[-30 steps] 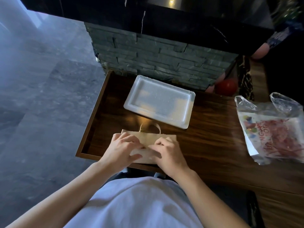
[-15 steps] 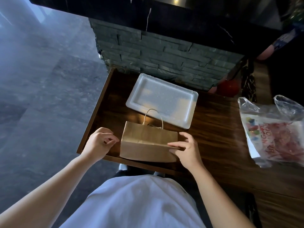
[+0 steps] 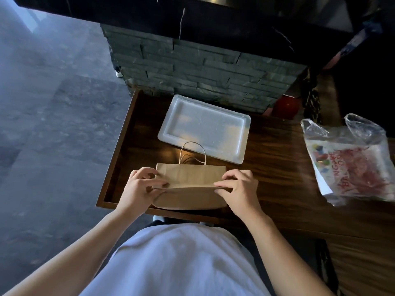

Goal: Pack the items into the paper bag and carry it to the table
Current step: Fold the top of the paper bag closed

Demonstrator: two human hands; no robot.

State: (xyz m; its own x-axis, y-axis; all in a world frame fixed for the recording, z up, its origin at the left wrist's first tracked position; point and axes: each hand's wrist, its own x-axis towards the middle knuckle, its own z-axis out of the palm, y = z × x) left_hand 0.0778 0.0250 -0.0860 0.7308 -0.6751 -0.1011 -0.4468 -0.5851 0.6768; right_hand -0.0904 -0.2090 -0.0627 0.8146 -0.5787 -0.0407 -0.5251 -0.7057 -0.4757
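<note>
Both hands' fingers now back pinching paper bag (image 3: 190, 178) side edges near counter (image 3: 277, 167) rim.

paper bag (image 3: 190, 178): brown kraft paper, matt, creased; thin twisted-cord handle
tray (image 3: 204, 128): white foam, matt, slightly pebbled
table (image 3: 277, 159): dark wood, visible grain, semi-gloss
plastic bag (image 3: 350, 159): clear thin film, glossy, crinkled, w/ red print
wall (image 3: 192, 67): grey stacked stone, rough
floor (image 3: 53, 124): grey stone tile, smooth
shirt (image 3: 177, 263): pale cloth, matt
</note>
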